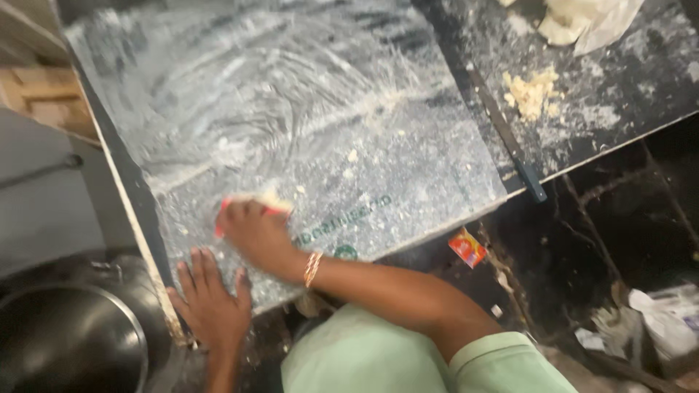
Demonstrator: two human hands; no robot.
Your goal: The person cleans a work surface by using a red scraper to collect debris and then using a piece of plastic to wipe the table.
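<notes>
Head view shows your right hand (255,234) curled around a red-edged scraper (251,206), pressing it on the floury table (306,116) near its front edge. Your left hand (211,302) lies spread flat at the table's corner. Push too hard toward the edge and I judge flour and dough bits could spill to the floor. Blur hides the scraper's shape.

Soft, even light on my floured board (291,109); my right hand (255,233) smears with motion blur, floor below it dim.
</notes>
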